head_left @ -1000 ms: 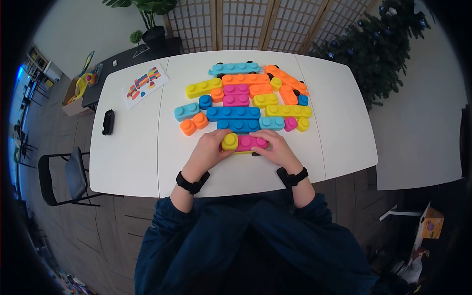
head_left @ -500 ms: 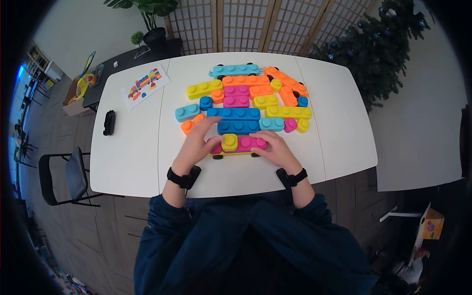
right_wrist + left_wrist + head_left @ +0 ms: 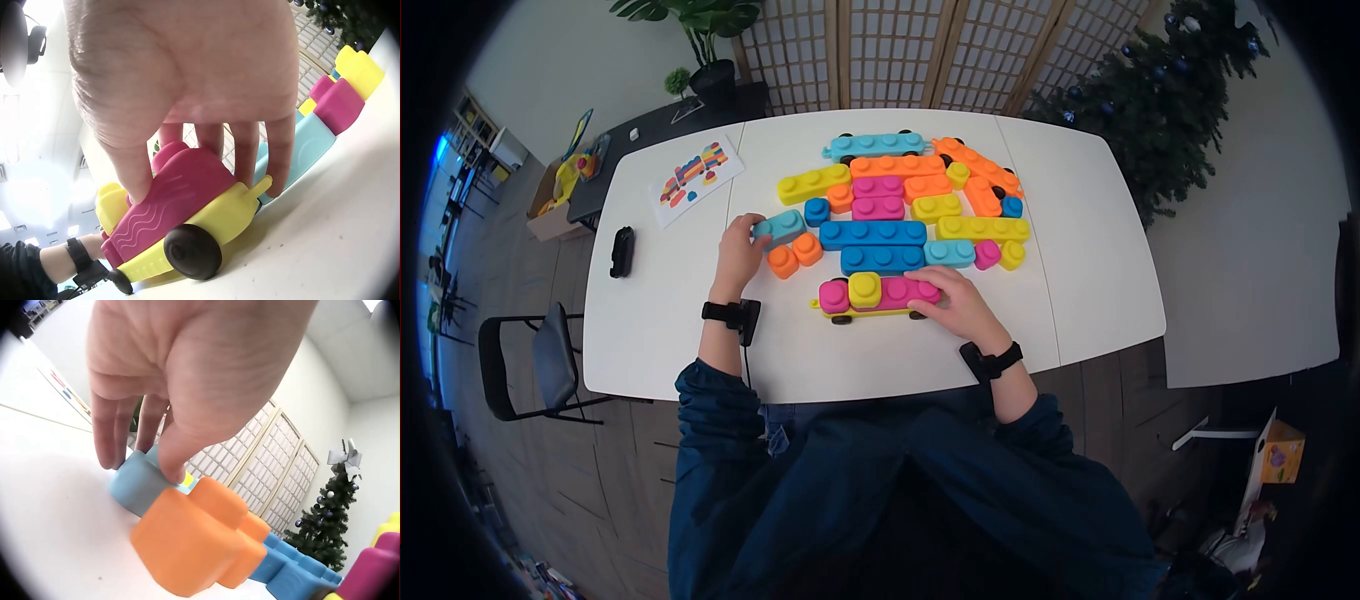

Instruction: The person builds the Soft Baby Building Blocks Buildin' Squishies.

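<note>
At the left of the block group, my left hand point(image 3: 740, 252) grips a light blue block point(image 3: 782, 228) between thumb and fingers. The left wrist view shows that block point(image 3: 139, 482) low over the white table, behind an orange block point(image 3: 187, 537). My right hand point(image 3: 958, 298) holds the right end of a long pink block point(image 3: 898, 291), thumb on the near side and fingers beyond. Under it sits a yellow wheeled base point(image 3: 222, 215) with black wheels. A small yellow block point(image 3: 864, 289) and a small pink block point(image 3: 833, 296) stand on the same car, left of the right hand.
Beyond the car lie blue blocks point(image 3: 872, 235), pink blocks point(image 3: 878, 208), yellow blocks point(image 3: 983, 228) and orange blocks. A light blue wheeled base point(image 3: 877, 146) and an orange one point(image 3: 978, 166) are at the back. A picture sheet point(image 3: 696, 180) and a black object point(image 3: 622, 252) lie left.
My left hand has let go of the car's yellow block and moved left and away from me to the light blue block. The right hand stays on the car.
</note>
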`<state>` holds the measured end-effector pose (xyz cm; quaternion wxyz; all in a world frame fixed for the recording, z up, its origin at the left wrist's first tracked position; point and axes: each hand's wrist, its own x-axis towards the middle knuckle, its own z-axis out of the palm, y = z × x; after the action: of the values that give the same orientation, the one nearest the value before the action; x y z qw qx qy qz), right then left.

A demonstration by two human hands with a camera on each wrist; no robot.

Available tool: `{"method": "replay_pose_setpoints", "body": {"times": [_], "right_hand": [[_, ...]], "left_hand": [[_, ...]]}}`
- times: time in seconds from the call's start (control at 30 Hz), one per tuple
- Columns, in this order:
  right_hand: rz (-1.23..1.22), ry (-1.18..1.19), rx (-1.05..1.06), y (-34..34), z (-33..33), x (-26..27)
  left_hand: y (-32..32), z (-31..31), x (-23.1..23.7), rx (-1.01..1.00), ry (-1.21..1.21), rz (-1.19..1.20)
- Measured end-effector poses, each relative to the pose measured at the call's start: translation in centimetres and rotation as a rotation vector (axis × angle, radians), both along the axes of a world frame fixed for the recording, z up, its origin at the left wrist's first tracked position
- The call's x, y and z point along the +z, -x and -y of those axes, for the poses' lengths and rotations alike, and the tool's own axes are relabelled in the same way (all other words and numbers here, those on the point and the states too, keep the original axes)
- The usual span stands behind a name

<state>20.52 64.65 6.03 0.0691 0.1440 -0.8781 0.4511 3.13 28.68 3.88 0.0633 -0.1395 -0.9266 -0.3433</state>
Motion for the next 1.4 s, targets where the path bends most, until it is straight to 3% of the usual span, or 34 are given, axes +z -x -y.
{"method": "replay_pose_setpoints", "body": {"times": [0.2,0.27,0.4,0.63,0.97,1.13,1.4], "right_hand": [[0.022,-0.033,-0.005,-0.2,0.0,0.1],[-0.017,-0.075,-0.007,-0.2,0.3,0.5],[-0.055,0.041,-0.088,0.5,0.8,2.7],[-0.134,0.147,-0.002,0.8,1.5,5.4],[-0.151,0.089,-0.055,-0.3,-0.6,4.1],[-0.009,0.225,-0.083,-1.3,-2.0,2.3],[-0.049,0.098,0.015,-1.4,-1.2,2.5]], "left_hand": [[-3.2,-2.5,5.4,0.085,-0.15,-0.183],[-4.8,-4.3,7.2,-0.115,-0.321,-0.233],[-7.9,-7.5,10.4,-0.331,-0.257,-0.124],[-10.6,-10.8,9.9,-0.515,-0.306,-0.039],[-12.0,-10.0,8.7,-0.538,-0.143,-0.083],[-12.5,-9.5,7.3,-0.517,-0.153,0.09],[-12.1,-9.6,5.8,-0.513,-0.207,0.151]]}}
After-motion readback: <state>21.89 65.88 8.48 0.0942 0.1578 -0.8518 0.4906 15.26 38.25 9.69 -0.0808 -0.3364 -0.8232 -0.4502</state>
